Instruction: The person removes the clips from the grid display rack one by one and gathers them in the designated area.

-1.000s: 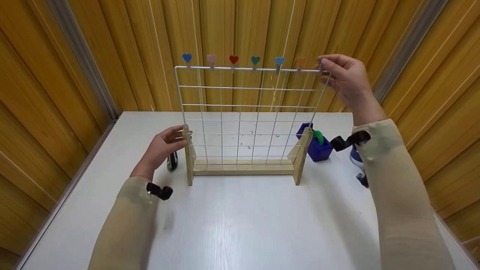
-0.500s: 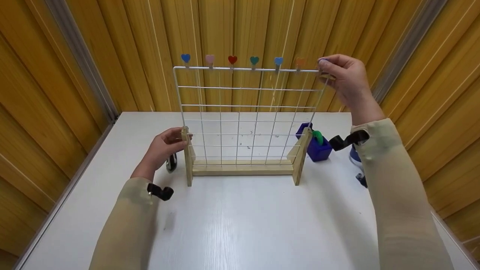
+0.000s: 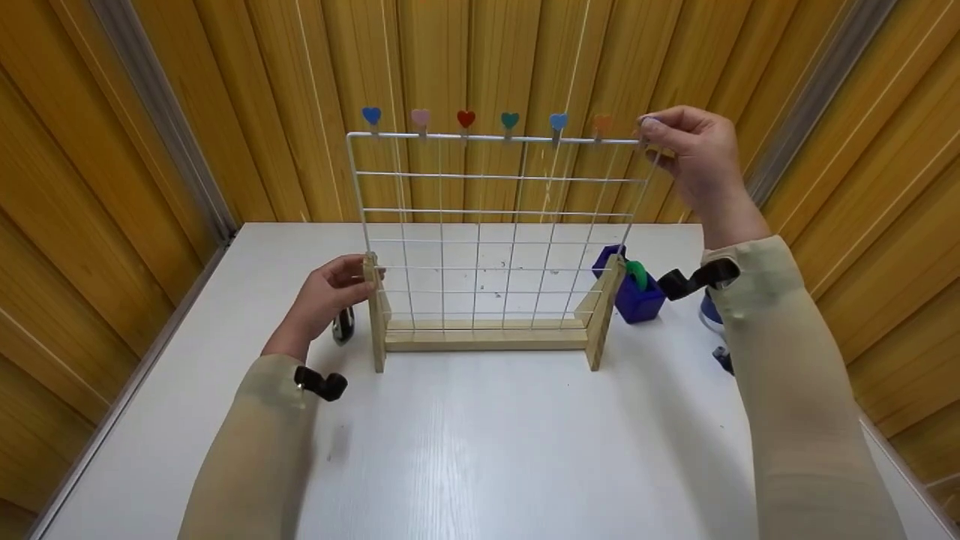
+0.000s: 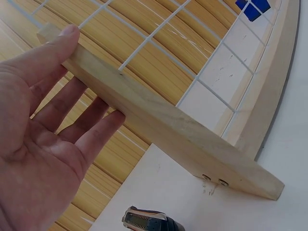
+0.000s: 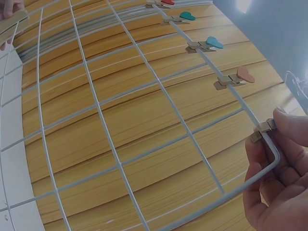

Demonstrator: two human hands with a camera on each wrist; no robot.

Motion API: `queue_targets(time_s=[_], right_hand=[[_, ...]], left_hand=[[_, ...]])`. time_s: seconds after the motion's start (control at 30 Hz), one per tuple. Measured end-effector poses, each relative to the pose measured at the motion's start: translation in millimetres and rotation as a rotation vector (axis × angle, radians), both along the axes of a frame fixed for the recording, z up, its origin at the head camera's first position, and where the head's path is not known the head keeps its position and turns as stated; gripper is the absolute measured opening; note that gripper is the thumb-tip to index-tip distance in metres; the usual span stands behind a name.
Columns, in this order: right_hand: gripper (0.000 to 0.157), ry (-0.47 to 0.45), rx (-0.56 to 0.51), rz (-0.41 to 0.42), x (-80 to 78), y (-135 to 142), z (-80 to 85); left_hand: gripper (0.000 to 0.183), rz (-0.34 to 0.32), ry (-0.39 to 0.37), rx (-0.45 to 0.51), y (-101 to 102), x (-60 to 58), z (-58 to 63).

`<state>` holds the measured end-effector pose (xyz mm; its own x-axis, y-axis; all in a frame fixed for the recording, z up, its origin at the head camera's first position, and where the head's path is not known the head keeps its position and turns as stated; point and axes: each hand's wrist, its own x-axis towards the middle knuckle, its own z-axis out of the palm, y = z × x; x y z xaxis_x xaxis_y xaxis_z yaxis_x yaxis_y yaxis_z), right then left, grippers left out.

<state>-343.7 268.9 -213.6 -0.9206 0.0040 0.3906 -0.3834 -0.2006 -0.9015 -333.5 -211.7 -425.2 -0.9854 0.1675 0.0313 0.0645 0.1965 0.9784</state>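
A white wire grid (image 3: 495,178) stands upright in a wooden stand (image 3: 487,342). My left hand (image 3: 322,300) holds the stand's left side post (image 4: 159,115), thumb on the near face and fingers behind it. At the grid's top right corner, my right hand (image 3: 701,157) pinches a small wooden clothespin (image 5: 263,129) that sits across the top wire; the thumb covers its outer end. Along the same wire, several heart-topped clothespins stand in a row, from a blue one (image 3: 371,115) at the left, past a red one (image 3: 466,119), to an orange one (image 5: 245,74).
Behind the right post is a dark blue box (image 3: 640,304) with a green round thing (image 3: 636,274) in it. A black and silver object (image 4: 151,219) lies left of the stand. Blue and black items (image 3: 723,360) sit partly behind my right sleeve. Wood-look panels enclose the white table (image 3: 480,450).
My right hand has shifted slightly at the corner, its lower fingers drawing a little away from the wire while the thumb stays on the clothespin. The left hand keeps its hold.
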Motion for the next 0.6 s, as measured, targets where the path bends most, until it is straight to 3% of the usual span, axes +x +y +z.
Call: queue_targets(time_s=[0.6], right_hand=[[0.010,0.058,-0.028,-0.037,1.9,-2.4,4.8]], left_hand=[[0.052,-0.011,0.003,-0.002,-1.4,0.2,0.1]])
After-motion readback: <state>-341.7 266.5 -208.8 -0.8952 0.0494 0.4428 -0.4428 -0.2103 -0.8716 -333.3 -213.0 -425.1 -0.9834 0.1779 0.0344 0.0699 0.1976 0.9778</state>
